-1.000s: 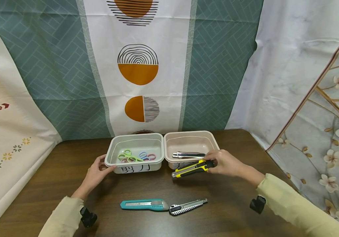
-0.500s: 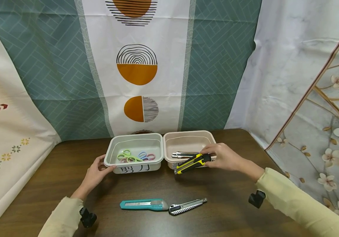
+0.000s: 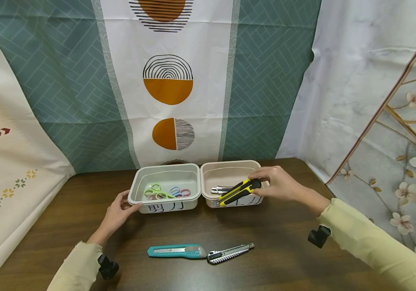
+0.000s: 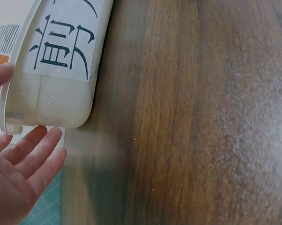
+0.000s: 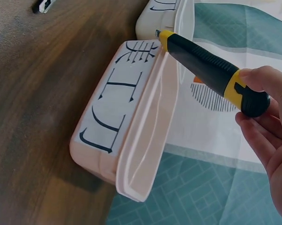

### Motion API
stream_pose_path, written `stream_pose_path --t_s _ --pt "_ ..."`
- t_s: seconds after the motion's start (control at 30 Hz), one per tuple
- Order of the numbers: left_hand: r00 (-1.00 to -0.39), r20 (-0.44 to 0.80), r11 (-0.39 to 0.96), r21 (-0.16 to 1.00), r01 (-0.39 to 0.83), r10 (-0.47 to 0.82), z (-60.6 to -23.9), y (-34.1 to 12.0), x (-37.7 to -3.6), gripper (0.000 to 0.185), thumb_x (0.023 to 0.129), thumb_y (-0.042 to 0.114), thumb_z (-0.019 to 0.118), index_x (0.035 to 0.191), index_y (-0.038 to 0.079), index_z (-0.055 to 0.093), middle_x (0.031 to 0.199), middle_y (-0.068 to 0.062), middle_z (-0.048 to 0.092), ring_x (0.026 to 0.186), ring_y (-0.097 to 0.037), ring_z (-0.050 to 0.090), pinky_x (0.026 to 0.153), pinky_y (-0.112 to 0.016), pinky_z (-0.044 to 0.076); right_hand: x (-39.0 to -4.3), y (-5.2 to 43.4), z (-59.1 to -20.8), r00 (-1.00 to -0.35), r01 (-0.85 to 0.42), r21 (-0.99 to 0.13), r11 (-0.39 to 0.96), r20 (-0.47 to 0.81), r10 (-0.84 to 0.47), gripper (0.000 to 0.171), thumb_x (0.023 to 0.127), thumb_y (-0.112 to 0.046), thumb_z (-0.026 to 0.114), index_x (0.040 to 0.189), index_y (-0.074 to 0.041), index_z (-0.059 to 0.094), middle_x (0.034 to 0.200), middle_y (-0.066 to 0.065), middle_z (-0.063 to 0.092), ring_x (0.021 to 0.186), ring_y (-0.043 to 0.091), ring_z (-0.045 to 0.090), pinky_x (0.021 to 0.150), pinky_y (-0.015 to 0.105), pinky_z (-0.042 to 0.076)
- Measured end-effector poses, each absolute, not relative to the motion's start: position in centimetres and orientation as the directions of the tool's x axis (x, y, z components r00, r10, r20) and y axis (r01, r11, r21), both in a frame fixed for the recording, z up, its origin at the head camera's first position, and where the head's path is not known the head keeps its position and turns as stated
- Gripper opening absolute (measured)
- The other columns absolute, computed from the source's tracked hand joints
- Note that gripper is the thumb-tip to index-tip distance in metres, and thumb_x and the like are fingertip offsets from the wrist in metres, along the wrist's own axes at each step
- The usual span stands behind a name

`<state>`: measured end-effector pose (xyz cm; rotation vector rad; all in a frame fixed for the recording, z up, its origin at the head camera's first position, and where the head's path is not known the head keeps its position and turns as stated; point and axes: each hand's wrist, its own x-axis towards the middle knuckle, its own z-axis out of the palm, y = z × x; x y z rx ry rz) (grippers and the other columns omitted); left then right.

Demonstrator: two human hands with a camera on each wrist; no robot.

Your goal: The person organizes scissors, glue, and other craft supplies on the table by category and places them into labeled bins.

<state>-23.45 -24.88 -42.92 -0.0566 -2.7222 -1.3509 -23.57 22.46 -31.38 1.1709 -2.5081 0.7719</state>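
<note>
My right hand (image 3: 280, 184) grips the black end of a yellow-and-black utility knife (image 3: 238, 194), held tilted over the front rim of the pale pink box (image 3: 231, 162). In the right wrist view, the thumb presses on the utility knife (image 5: 202, 65) from one side with fingers on the other. A silver utility knife (image 3: 219, 190) lies inside this box, partly hidden. My left hand (image 3: 115, 214) touches the left front corner of the pale green box (image 3: 168, 166); in the left wrist view, its fingers (image 4: 38, 150) are fairly straight against the wall.
Several scissors (image 3: 160, 192) lie in the green box, which stands beside the pink one. On the wooden table (image 3: 179, 277) nearer me lie a teal utility knife (image 3: 177, 251) and a silver-and-black utility knife (image 3: 230, 254). A patterned curtain (image 3: 266, 121) hangs behind.
My right hand has raised the yellow-and-black utility knife from in front of the pink box to over its front rim, tilting it more steeply. The left hand stays in place.
</note>
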Motion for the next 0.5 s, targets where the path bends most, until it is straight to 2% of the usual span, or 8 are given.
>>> stream_pose_path --t_s 0.3,0.5 --pt "-0.994 0.105 0.607 0.790 0.079 -0.007 -42.9 -24.9 -23.3 0.071 0.085 0.034 0.063 0.136 -0.002 0.027 0.121 -0.028 0.051 0.099 -0.032 0.055 0.071 -0.025 0.045 -23.8 22.7 -30.4 -0.635 -0.771 -0.352 0.531 0.483 -0.602 0.033 0.068 -0.006 0.077 0.099 -0.001 0.069 0.096 0.007 0.067 0.073 0.008 0.055 0.060 0.026 0.048" --pt "-0.995 0.104 0.607 0.790 0.079 -0.006 -42.9 -24.9 -23.4 0.072 0.085 0.034 0.063 0.136 -0.002 0.027 0.121 -0.027 0.050 0.099 -0.032 0.055 0.071 -0.026 0.045 -24.5 23.0 -30.1 -0.689 -0.723 -0.391 0.569 0.460 -0.560 0.032 0.069 -0.005 0.076 0.100 0.000 0.068 0.098 0.008 0.066 0.068 0.010 0.054 0.057 0.022 0.044"
